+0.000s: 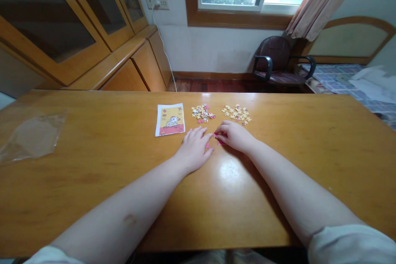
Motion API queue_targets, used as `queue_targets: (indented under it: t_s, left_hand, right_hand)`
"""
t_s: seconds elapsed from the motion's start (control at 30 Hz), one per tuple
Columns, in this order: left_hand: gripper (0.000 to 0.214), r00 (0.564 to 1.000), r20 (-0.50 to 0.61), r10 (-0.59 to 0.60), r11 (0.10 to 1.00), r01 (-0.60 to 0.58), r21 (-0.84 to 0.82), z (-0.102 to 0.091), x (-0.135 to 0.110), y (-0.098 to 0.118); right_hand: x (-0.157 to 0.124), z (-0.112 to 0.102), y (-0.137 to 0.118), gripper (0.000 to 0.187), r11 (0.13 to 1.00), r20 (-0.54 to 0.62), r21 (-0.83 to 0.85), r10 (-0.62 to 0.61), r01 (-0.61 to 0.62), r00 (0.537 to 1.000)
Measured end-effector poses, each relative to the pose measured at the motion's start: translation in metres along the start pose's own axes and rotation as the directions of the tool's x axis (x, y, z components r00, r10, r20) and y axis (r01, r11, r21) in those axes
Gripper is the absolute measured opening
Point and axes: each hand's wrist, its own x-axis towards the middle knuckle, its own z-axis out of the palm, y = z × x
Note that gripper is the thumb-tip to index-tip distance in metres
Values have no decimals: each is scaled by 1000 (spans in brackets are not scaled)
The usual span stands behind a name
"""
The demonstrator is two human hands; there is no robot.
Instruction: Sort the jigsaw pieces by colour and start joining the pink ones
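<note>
My left hand (194, 148) lies on the wooden table (93, 173) with fingers stretched forward, touching small pink puzzle pieces (208, 145). My right hand (234, 135) rests just right of it, fingers curled and pinching pink pieces (220, 142) at its tips. Beyond the hands lie two heaps of loose puzzle pieces: a mixed one (202, 113) and a mostly yellow one (236, 114). A reference picture card (170, 119) with a white animal on yellow and red lies left of the heaps.
A clear plastic bag (32, 135) lies at the table's left side. Wooden glass-door cabinets (77, 29) stand at the left. Behind the table are a dark armchair (278, 62), a window, and a bed (355, 78) at the right.
</note>
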Motion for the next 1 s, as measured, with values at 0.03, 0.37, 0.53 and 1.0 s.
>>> queue_targets:
  t_s: [0.03, 0.37, 0.53, 1.0]
  left_hand:
    - [47, 1000, 0, 0, 1000, 0, -3, 0, 0, 0]
    - [45, 1000, -3, 2, 1000, -2, -23, 1, 0, 0]
    - [44, 1000, -11, -1, 1000, 1, -9, 1, 0, -1]
    - [43, 1000, -17, 8, 999, -9, -34, 1, 0, -1]
  right_hand:
    - [0, 0, -1, 17, 1000, 4, 3, 11, -11, 1000]
    - [1, 0, -1, 10, 998, 11, -18, -52, 53, 999]
    - [1, -3, 0, 18, 999, -23, -32, 14, -15, 1000]
    - [1, -1, 4, 15, 1000, -2, -8, -18, 18, 1000]
